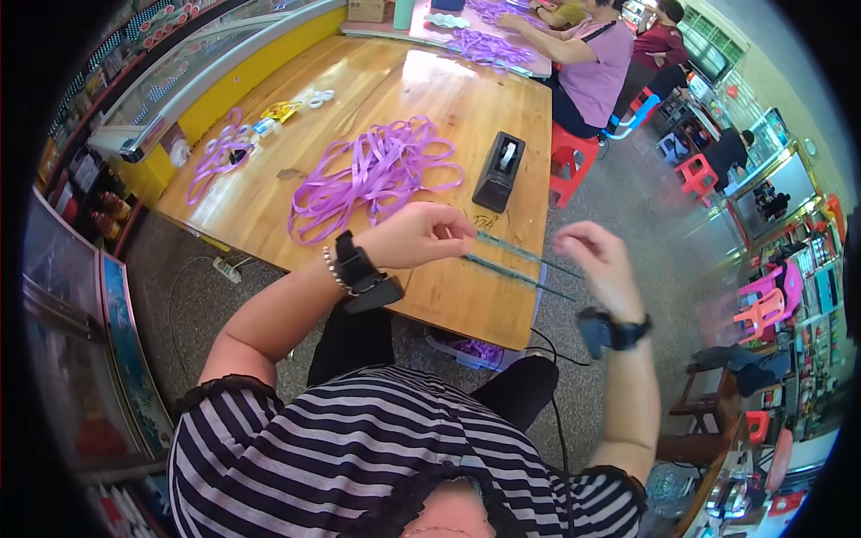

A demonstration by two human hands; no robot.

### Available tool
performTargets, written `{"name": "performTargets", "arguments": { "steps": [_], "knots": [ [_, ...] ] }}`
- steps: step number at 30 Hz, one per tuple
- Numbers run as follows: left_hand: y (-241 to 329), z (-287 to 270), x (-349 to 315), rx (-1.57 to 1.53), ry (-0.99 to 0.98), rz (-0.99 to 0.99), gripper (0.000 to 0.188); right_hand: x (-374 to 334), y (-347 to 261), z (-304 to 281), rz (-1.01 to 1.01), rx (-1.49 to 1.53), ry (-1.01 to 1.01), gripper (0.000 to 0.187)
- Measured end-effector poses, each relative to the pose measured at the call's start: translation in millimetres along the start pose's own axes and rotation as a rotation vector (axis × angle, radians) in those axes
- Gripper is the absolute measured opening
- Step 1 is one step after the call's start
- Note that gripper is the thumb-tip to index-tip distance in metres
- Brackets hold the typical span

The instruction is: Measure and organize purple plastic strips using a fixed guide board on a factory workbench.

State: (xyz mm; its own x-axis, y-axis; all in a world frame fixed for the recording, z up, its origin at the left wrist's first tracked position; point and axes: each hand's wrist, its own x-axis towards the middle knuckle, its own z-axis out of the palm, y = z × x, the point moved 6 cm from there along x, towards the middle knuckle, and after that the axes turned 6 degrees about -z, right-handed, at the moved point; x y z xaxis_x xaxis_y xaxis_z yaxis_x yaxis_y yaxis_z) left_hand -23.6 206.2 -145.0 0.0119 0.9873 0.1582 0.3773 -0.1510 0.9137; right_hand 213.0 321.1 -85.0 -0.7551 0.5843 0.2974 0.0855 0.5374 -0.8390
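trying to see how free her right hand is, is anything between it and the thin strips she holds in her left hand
Nothing visible. The right hand hovers open at the far end of the thin dark strips pinched in the left hand; only open air over the wooden table's edge lies between. The black tape dispenser sits farther back.

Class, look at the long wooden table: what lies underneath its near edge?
Under the wooden table sits a tray of purple ribbon, partly showing; black cables run beside it. The tabletop hides the rest.
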Motion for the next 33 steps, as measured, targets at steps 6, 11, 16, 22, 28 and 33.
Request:
{"name": "performTargets", "arguments": {
  "steps": [6, 11, 16, 22, 28, 33],
  "knots": [
    [13, 19, -17, 0.317, 0.043, 0.083, 0.024, -8, 61, 105, 0.154, 0.281, 0.075, 0.012],
    [-18, -40, -47, 0.681, 0.356, 0.076, 0.019, -22, 54, 129, 0.069, 0.151, -0.047, 0.009],
    [-38, -85, -37, 0.975, 0.61, -0.013, 0.02, -23, 65, 126, 0.171, 0.415, -0.016, 0.01],
    [-32, -84, -22, 0.915, 0.341, -0.12, 0.018, -26, 63, 121, 0.169, 0.538, 0.039, 0.01],
    [-3, -119, -28, -0.24, 0.617, 0.05, 0.016, -27, 46, 111, 0.11, 0.493, 0.03, 0.009],
    [45, -143, -13, -0.541, 0.474, 0.084, 0.018, -28, 31, 98, 0.045, 0.434, 0.016, 0.009]
  ]
}}
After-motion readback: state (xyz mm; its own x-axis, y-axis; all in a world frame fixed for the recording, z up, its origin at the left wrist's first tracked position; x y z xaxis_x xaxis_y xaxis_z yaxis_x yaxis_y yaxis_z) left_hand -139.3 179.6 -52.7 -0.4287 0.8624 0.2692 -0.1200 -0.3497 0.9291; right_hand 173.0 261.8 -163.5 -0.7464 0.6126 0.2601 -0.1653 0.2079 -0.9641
